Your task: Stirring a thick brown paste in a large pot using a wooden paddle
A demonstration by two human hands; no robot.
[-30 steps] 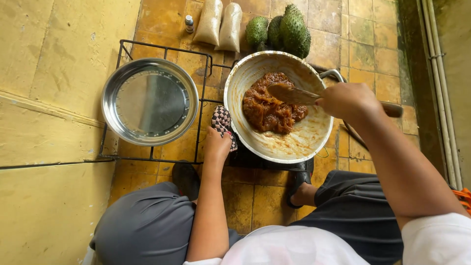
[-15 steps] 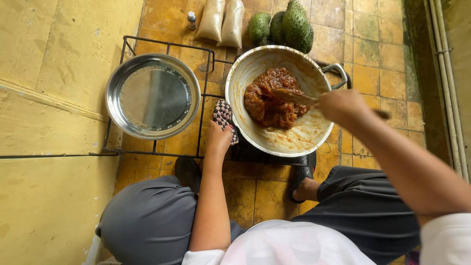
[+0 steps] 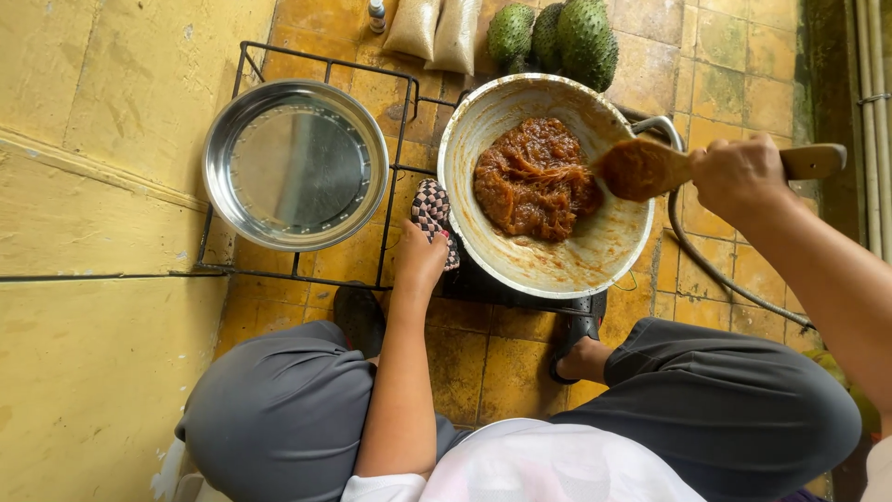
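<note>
The wok [image 3: 548,270] is sitting on a black wire stand [image 3: 307,70] over the yellow tiled floor [image 3: 102,372], its pale inner wall smeared with brown residue. A brown, glossy, stringy paste [image 3: 531,181] is lying heaped in the upper-left part of the bowl, with strands pulled toward the right side.

The wooden spoon [image 3: 650,167] is showing a rounded blade coated in the same brown paste; its handle end is sticking out past the right hand [image 3: 739,172] toward the right edge of the view.

Change from half a second ago — the spoon blade is no longer lying in the paste; it is now hanging at the wok's right rim, raised clear of the heap, and the right hand is sitting further right. The left hand [image 3: 420,258] is staying where it was, at the wok's left edge.

Right hand: fingers are wrapping closed around the spoon handle, knuckles up, forearm coming in from the lower right. Left hand: fingers are pressing on a black-and-white checked cloth [image 3: 433,212] against the wok's left rim — forearm running straight up between the knees.

Surroundings: an empty steel pan [image 3: 295,165] is resting on the left half of the stand, well apart from the wok. Green spiky fruits [image 3: 567,37] and two pale filled bags [image 3: 437,33] are lying on the floor beyond the wok. A grey hose [image 3: 706,265] is curving along the tiles at right.
</note>
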